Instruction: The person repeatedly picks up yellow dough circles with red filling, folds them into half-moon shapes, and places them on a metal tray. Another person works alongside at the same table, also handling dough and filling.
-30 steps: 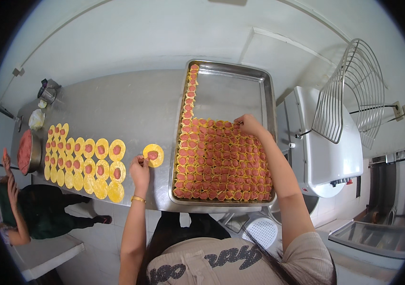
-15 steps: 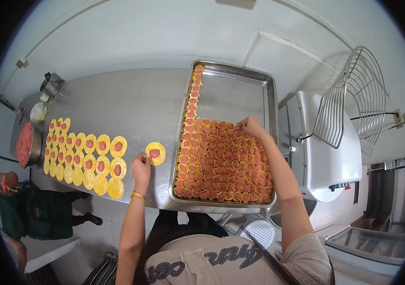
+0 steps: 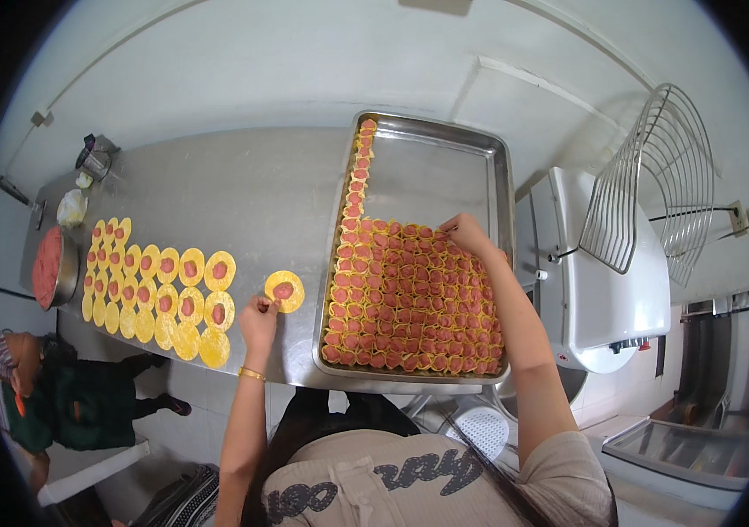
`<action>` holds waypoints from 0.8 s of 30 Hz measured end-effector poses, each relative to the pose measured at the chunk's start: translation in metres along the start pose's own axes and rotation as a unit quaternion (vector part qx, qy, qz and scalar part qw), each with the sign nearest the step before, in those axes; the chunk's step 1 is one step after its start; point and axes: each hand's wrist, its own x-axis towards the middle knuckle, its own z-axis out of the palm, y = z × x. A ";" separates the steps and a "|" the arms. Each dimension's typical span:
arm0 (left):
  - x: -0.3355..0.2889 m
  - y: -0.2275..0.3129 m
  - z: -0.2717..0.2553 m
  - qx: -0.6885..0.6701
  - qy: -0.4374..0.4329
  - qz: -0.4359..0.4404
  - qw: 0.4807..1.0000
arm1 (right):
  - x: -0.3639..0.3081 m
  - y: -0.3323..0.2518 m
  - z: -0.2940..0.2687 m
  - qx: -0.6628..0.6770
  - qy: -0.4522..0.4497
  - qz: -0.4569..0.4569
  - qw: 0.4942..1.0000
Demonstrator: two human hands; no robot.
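Observation:
A round yellow dumpling wrapper with a dab of pink meat filling (image 3: 285, 305) lies by itself on the steel table. My left hand (image 3: 258, 321) pinches it at its near-left edge, thumb and finger closed. To the right, a deep metal tray (image 3: 445, 136) is largely packed with open-topped dumplings (image 3: 409, 299) in tight rows, a single line of them running up its left side. My right hand (image 3: 465, 233) reaches over the tray with its fingertips closed on a dumpling at the far end of a row; the fingers partly hide it.
Rows of wrappers (image 3: 163, 325), most topped with meat, lie on the table's left. Beyond them stands a metal bowl of pink meat (image 3: 51, 263). A white machine (image 3: 607, 281) with a wire rack (image 3: 647, 176) stands right of the tray. Another person (image 3: 67, 404) is at lower left.
My left hand and its wrapper have shifted slightly left and nearer to me. My right hand has barely moved at the row's end. The other person's head has moved.

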 end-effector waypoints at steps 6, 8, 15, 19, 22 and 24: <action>0.005 -0.025 0.018 -0.146 0.038 -0.053 0.987 | -0.003 -0.004 -0.006 -0.056 -0.041 -0.017 0.997; 0.009 -0.033 0.023 -0.142 0.038 -0.076 0.986 | -0.005 -0.017 -0.003 -0.077 0.000 -0.039 0.996; 0.013 -0.032 0.025 -0.175 0.028 -0.087 0.980 | -0.045 -0.115 0.073 0.067 0.081 -0.214 0.971; 0.018 -0.032 0.019 -0.268 -0.012 -0.109 0.957 | -0.065 -0.176 0.151 0.163 -0.025 -0.236 0.958; 0.025 -0.031 0.006 -0.396 -0.091 -0.154 0.901 | -0.069 -0.204 0.198 0.208 -0.004 -0.142 0.968; 0.026 -0.031 -0.008 -0.461 -0.149 -0.208 0.850 | -0.069 -0.214 0.218 0.228 0.029 -0.076 0.970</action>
